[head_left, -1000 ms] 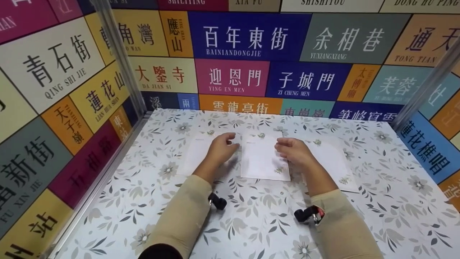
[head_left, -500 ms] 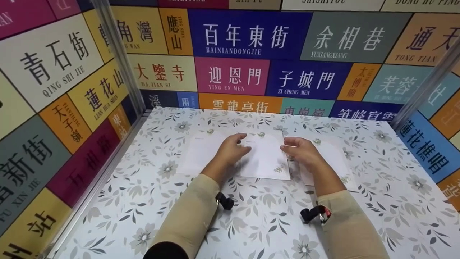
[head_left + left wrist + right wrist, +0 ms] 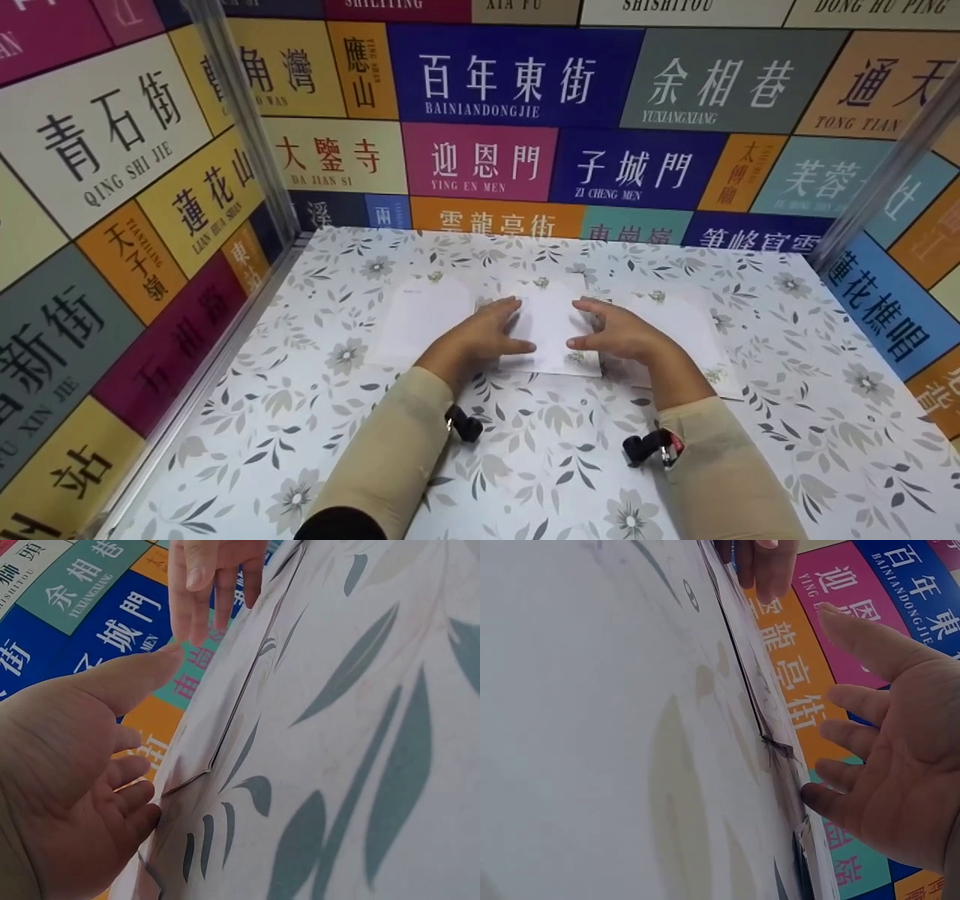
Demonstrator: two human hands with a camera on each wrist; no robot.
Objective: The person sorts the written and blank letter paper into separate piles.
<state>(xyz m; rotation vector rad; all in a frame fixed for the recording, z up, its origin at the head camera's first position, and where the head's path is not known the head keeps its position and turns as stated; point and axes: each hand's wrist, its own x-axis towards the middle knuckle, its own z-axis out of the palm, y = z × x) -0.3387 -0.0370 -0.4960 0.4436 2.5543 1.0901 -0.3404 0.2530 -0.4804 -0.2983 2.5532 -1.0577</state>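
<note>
Three pale sheets of paper with small flower prints lie side by side: a left sheet (image 3: pixel 416 322), a middle sheet (image 3: pixel 553 322) and a right sheet (image 3: pixel 686 330). My left hand (image 3: pixel 476 337) is over the middle sheet's left edge, thumb spread from the fingers. Facing it, my right hand (image 3: pixel 630 337) is over the right edge, also spread, covering part of the right sheet. Neither holds anything. Both palms show bare in the wrist views, the left hand (image 3: pixel 82 780) and right hand (image 3: pixel 907 757) seeming just off the paper; whether any fingertip touches is unclear.
A white table (image 3: pixel 525 465) printed with grey leaves and flowers lies beneath. Colourful sign panels (image 3: pixel 517 75) stand behind it and on both sides. Clear strips (image 3: pixel 255 127) run up the corners. Small black devices (image 3: pixel 465 424) sit at both sleeved wrists.
Both hands shifted right at first. Since then the right hand has come slightly back left, and both thumbs have spread away from the fingers, toward the near side. The sheets stay in place.
</note>
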